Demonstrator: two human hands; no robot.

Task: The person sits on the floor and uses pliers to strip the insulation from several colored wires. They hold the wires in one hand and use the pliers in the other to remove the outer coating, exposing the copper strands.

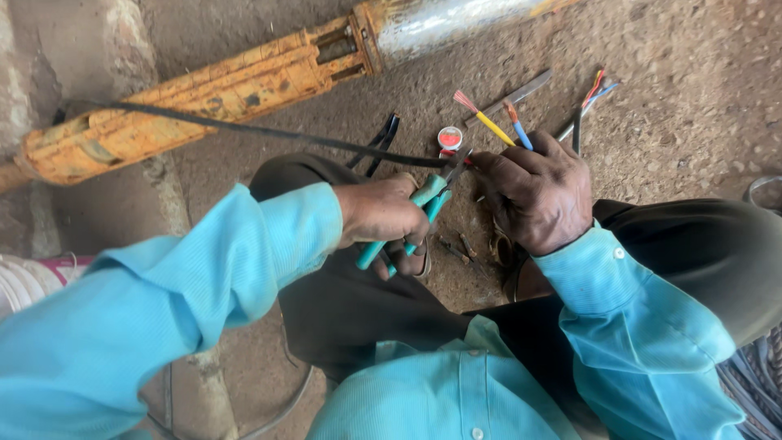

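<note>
— What's nearest the camera?

— Turquoise shirt sleeves and dark trousers; the person sits on the floor [692,73] with knees apart. Take the pliers [411,224] as the marker: they lie in the middle, between both hands.

— Who has them?

— The left hand [383,213] is curled tight round their green handles, fingers closed. The tip of the pliers points up and to the right, meeting the wires.

— And the other hand?

— The right hand [538,191], just right of the pliers, is clenched on a bundle of wires. A yellow wire [489,122] with a frayed bare end and a blue wire [521,133] stick out above its knuckles.

— Any packages or labels?

— Just beyond the tip of the pliers sits a small round roll of tape [450,138], red with a pale centre. I can't tell any print on it.

— Farther out?

— A black cable [269,130] runs from the pliers' tip off to the left. Behind it, farthest from the pliers, lies a long yellow pump [212,94] with chipped paint, joined to a silver pipe [440,24].
</note>
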